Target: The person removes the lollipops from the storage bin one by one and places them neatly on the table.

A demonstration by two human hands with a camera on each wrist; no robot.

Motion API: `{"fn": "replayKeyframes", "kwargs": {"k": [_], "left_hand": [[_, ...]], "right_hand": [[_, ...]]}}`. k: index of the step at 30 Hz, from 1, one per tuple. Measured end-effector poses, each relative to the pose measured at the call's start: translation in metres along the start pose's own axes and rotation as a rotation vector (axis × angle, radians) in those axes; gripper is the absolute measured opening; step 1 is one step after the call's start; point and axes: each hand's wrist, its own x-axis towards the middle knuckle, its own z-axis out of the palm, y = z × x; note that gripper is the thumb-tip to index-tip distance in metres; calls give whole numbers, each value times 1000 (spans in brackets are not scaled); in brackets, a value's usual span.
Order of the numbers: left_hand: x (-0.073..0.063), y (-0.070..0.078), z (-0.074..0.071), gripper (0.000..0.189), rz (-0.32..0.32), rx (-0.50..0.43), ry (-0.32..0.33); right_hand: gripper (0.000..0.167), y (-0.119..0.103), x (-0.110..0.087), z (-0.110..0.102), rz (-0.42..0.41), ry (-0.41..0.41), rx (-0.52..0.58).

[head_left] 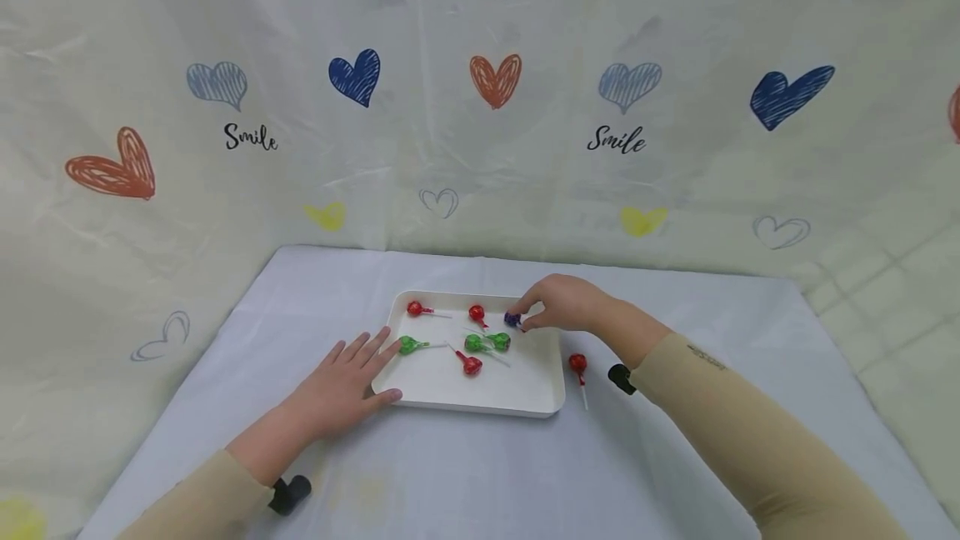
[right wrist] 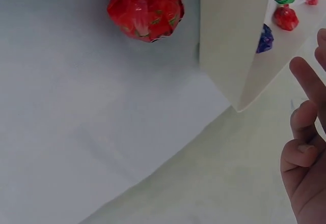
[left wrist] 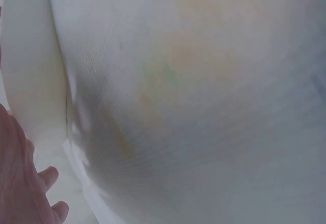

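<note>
A white tray (head_left: 517,390) stands on the table with several wrapped lollipops in it. My left hand (head_left: 341,386) rests at the tray's left edge, fingers spread, thumb at the near corner; fingers (left wrist: 48,177) show at the left wrist view's border. My right hand (head_left: 566,302) reaches over the tray's right side, thumb and index finger around a blue lollipop (head_left: 512,319). In the right wrist view a gap shows between the fingers (right wrist: 305,76) and the blue lollipop (right wrist: 265,39); the thumb is out of that view. Red lollipop (head_left: 471,365) and green lollipop (head_left: 408,345) lie nearby.
A red lollipop (head_left: 577,365) lies on the table just right of the tray, its stick toward me. The white tablecloth (head_left: 480,473) covers the table. Behind it hangs a pale backdrop (head_left: 495,157) printed with hearts. Dark wrist cameras (head_left: 291,494) sit below both forearms.
</note>
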Motion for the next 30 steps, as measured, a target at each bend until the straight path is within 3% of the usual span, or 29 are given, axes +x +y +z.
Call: {"fn": "replayKeyframes", "kwargs": {"k": [15, 22, 30], "left_hand": [[1, -1, 0, 83, -4, -7, 2], [1, -1, -1, 84, 1, -7, 5], [0, -1, -1, 84, 1, -5, 3]], "right_hand": [[34, 4, 31, 15, 92, -50, -133], [37, 5, 37, 19, 85, -70, -212], [31, 5, 38, 21, 67, -70, -224]]}}
